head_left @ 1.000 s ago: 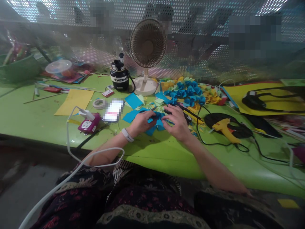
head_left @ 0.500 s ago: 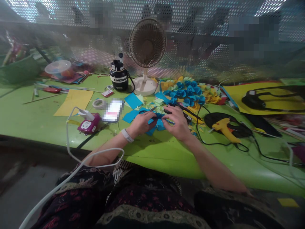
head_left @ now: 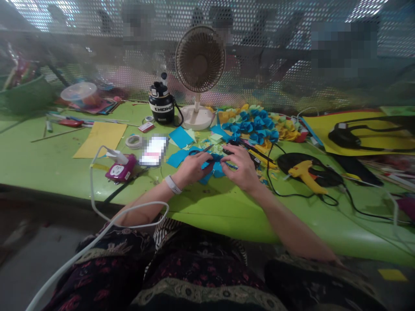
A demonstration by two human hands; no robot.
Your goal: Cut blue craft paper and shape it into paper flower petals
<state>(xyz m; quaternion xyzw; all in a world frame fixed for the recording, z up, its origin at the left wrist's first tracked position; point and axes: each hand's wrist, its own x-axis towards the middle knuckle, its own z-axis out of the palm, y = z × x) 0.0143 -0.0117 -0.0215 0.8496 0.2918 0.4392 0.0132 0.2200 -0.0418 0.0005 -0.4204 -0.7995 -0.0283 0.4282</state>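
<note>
Blue paper (head_left: 212, 166), L hand (head_left: 193, 168), R hand (head_left: 241, 166)

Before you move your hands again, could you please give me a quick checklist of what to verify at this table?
1. Hands on the work: ok. The left hand and right hand meet over the blue paper.
2. Yellow glue gun: ok. It rests on a dark pad, apart from both hands.
3. Whether the glue gun is hot: cannot tell.
4. White cable: not ok. It crosses in front of the left forearm.
5. Phone: ok. It lies beside the blue paper, clear of the hands.
6. What the fingers pinch: cannot tell; they hide it.
</note>
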